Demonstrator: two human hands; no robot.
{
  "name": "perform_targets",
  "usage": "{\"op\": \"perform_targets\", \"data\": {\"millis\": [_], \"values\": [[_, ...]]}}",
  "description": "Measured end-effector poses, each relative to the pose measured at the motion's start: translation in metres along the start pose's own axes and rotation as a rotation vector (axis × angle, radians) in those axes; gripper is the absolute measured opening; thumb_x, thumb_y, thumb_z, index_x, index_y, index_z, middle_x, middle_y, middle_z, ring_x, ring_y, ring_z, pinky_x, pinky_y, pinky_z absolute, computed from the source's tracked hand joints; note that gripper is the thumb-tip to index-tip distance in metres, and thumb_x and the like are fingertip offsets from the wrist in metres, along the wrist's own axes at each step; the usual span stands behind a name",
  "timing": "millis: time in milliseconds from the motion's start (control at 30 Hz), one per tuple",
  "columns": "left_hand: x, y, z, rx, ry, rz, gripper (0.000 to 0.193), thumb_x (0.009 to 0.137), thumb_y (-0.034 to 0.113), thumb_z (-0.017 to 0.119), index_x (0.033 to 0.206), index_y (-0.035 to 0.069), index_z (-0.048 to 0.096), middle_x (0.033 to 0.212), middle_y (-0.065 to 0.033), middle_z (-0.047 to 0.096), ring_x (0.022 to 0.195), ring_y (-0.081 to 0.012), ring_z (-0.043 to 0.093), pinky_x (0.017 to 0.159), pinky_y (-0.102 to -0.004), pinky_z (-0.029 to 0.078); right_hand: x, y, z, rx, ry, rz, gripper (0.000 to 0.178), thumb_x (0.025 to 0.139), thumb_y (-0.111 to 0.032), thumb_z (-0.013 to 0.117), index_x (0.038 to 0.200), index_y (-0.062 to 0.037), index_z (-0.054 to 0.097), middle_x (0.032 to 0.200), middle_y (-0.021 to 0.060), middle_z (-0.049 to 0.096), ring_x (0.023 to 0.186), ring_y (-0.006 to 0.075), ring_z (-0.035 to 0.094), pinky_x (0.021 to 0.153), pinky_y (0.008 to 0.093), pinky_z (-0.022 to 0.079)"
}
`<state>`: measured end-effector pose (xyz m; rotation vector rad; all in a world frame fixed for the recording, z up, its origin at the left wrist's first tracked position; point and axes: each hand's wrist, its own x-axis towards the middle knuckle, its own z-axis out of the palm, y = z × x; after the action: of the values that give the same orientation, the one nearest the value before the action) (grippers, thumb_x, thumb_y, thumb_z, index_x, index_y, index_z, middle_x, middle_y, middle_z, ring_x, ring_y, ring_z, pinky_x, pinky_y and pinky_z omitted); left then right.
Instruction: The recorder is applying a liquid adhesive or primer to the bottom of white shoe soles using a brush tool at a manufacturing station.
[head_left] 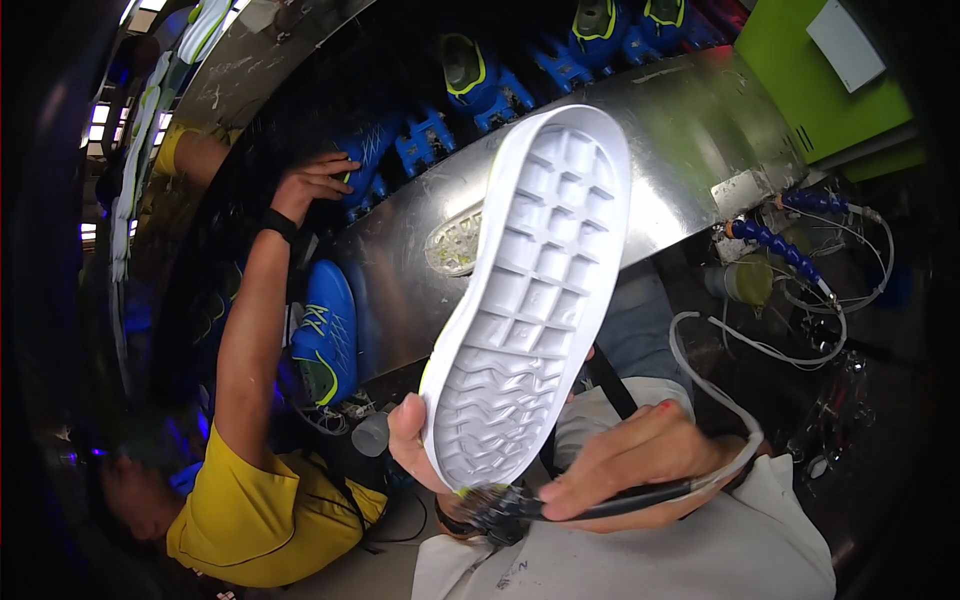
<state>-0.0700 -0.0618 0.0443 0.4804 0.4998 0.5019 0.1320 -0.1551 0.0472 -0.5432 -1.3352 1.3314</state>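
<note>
A white sole (530,300) is gripped by the left hand (415,440); a brush (500,505), clasped by the right hand (630,460), touches its six-o'clock heel; the rest looks unbrushed.

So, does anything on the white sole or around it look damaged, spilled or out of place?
Nothing stands out. The white sole looks whole and clean, held tread-up by the left hand. The right hand holds a black brush at its heel end. A co-worker's hand reaches toward blue shoes.
</note>
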Motion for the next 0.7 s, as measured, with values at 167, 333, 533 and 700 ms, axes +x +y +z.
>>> {"op": "perform_targets", "data": {"millis": [167,333,533,700], "values": [[0.002,0.0,0.014,-0.097,0.182,0.002,0.099,0.09,0.068,0.048,0.157,0.003,0.013,0.157,-0.0336,0.015,0.14,-0.055,0.026,0.104,-0.0638,0.039,-0.011,-0.024,-0.037,-0.758,0.105,-0.366,0.028,0.077,0.004,0.077,0.105,0.0006,0.074,0.098,0.0178,0.072,0.082,0.0252,0.073,0.074,0.0293,0.06],[-0.009,0.004,-0.024,-0.568,-0.066,-0.019,0.082,0.09,0.042,0.048,0.146,-0.014,0.03,0.145,-0.0347,0.04,0.137,-0.0455,0.04,0.119,-0.05,0.025,0.006,-0.014,0.035,-0.288,0.267,0.044,0.028,0.077,0.005,0.077,0.104,0.0056,0.07,0.086,0.0123,0.068,0.072,0.0167,0.069,0.06,0.0241,0.053],[-0.01,-0.002,-0.037,-0.546,-0.132,0.059,0.082,0.087,0.039,0.049,0.146,-0.015,0.029,0.146,-0.0361,0.039,0.137,-0.0458,0.04,0.119,-0.0507,0.025,0.024,-0.017,0.02,0.112,0.265,0.272,0.029,0.075,0.003,0.083,0.103,0.002,0.074,0.088,0.014,0.073,0.074,0.0148,0.071,0.068,0.0231,0.055],[-0.006,-0.004,-0.041,-0.527,-0.221,0.106,0.082,0.085,0.036,0.05,0.146,-0.016,0.029,0.146,-0.0372,0.038,0.137,-0.0461,0.04,0.119,-0.0512,0.025,0.023,-0.014,0.03,-0.014,0.115,0.344,0.032,0.079,0.003,0.08,0.109,0.0007,0.072,0.103,0.0123,0.072,0.088,0.0143,0.07,0.076,0.0231,0.053]]}}
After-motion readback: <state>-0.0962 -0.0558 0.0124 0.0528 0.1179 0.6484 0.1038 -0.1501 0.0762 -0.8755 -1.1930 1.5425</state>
